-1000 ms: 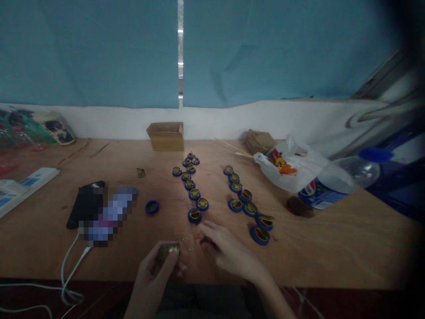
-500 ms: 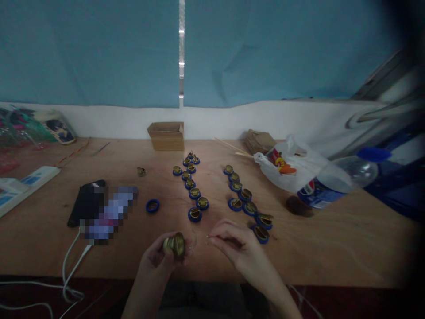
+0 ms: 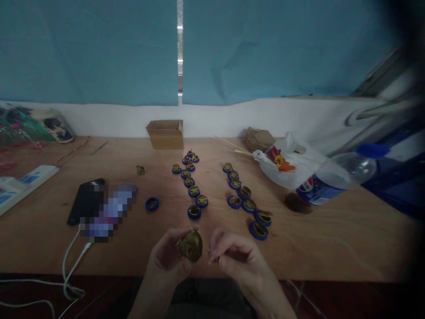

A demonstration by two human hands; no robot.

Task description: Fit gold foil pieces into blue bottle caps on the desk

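Observation:
My left hand (image 3: 169, 257) holds a round brass-coloured metal piece (image 3: 193, 246) between thumb and fingers, above the table's near edge. Just right of it, my right hand (image 3: 237, 254) is closed in a pinch. Something tiny and pale shows at its fingertips, too small to name. Beyond my hands stand two uneven rows of brass-coloured round pieces on blue rings, one row on the left (image 3: 194, 190) and one on the right (image 3: 245, 192). An unfilled blue ring (image 3: 152, 204) lies to the left, with a small brass-coloured part (image 3: 141, 169) farther back.
A phone (image 3: 114, 212) and a black device (image 3: 86, 201) with white cables lie left, near a power strip (image 3: 29, 186). A cardboard box (image 3: 166, 134) stands at the back. On the right are a plastic bag (image 3: 275, 170) and a tilted blue-capped bottle (image 3: 323, 186).
My left hand has shifted right and turned the brass-coloured piece so its round face shows more. My right hand has moved slightly lower, its fingers more curled.

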